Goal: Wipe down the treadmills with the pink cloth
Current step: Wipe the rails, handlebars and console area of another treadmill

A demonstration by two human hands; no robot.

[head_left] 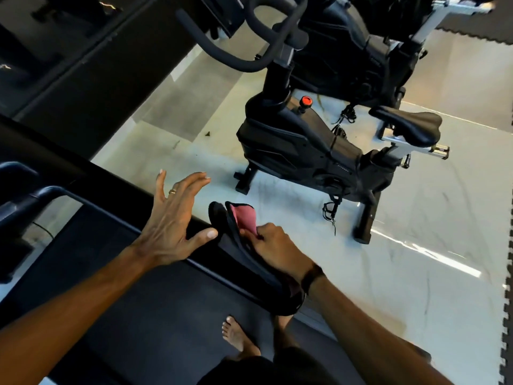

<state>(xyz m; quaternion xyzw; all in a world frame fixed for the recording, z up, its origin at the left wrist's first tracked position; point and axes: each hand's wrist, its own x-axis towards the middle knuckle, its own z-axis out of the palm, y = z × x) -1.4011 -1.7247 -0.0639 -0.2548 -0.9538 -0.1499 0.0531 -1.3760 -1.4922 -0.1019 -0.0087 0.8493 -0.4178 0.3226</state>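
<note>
The pink cloth [244, 218] has a dark edge and a dark underside, and it hangs folded over the treadmill's right side rail [172, 220]. My right hand [273, 244] pinches it at the rail, with the pink face sticking up past my fingers. My left hand [173, 218] hovers over the same rail just to the left of the cloth, fingers spread and straight, holding nothing. The black treadmill belt [144, 287] runs below both forearms, and my bare foot [236, 337] stands on it.
A black exercise bike [319, 145] with a red knob and a black saddle stands on the pale floor [416, 245] to the right of the treadmill. Dark treadmill handrails [25, 195] are at the left. Black foam matting [510, 301] edges the far right.
</note>
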